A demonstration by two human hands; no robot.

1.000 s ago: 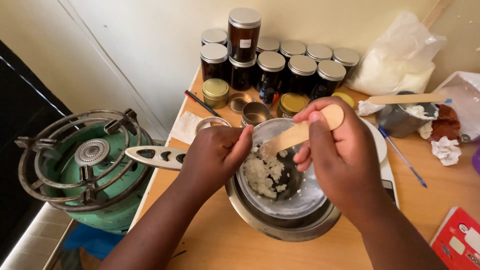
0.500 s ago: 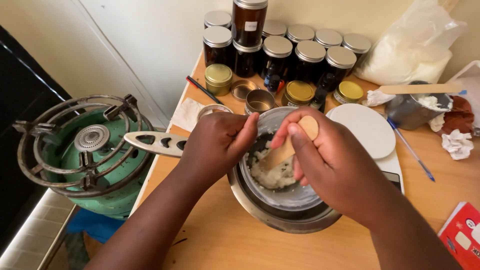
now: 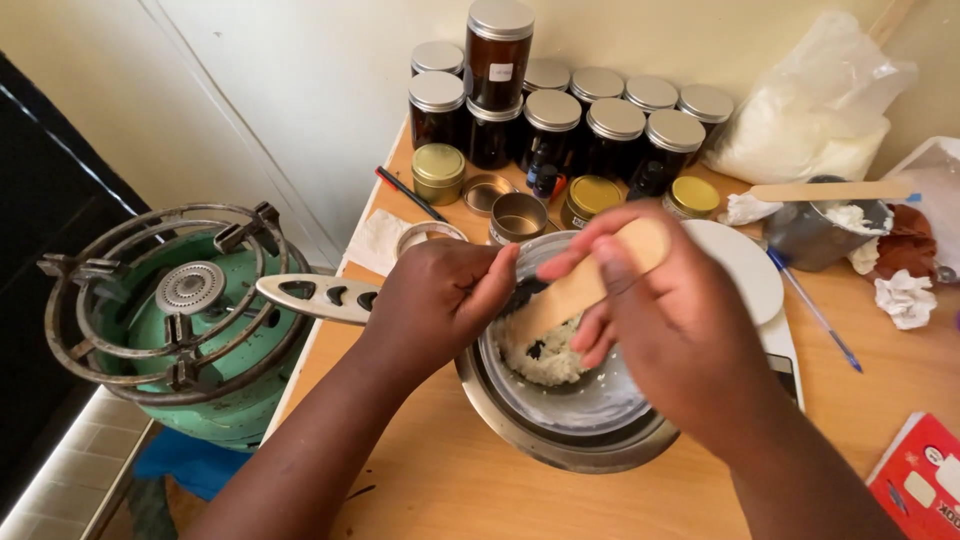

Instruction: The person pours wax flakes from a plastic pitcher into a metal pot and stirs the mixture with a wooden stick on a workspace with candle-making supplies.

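My left hand (image 3: 432,304) grips the near end of a flat metal handle (image 3: 315,298) that reaches left toward the stove. My right hand (image 3: 670,320) is closed around a flat wooden stick (image 3: 590,280), whose lower end digs into a white crumbly mass (image 3: 545,355). That mass lies in a glass bowl (image 3: 590,405) nested inside a steel pan (image 3: 560,450) on the wooden table (image 3: 420,470).
A green gas burner with a metal pot stand (image 3: 175,320) stands left of the table. Dark jars with silver lids (image 3: 560,120), small gold tins (image 3: 438,170), a white plate (image 3: 745,265), a metal cup with a wooden stick (image 3: 815,235), a plastic bag (image 3: 810,110) and a pen (image 3: 815,312) crowd the back.
My right hand has lifted and tilted the wooden stick within the bowl, shifting the white mass. My left hand keeps its hold on the handle.
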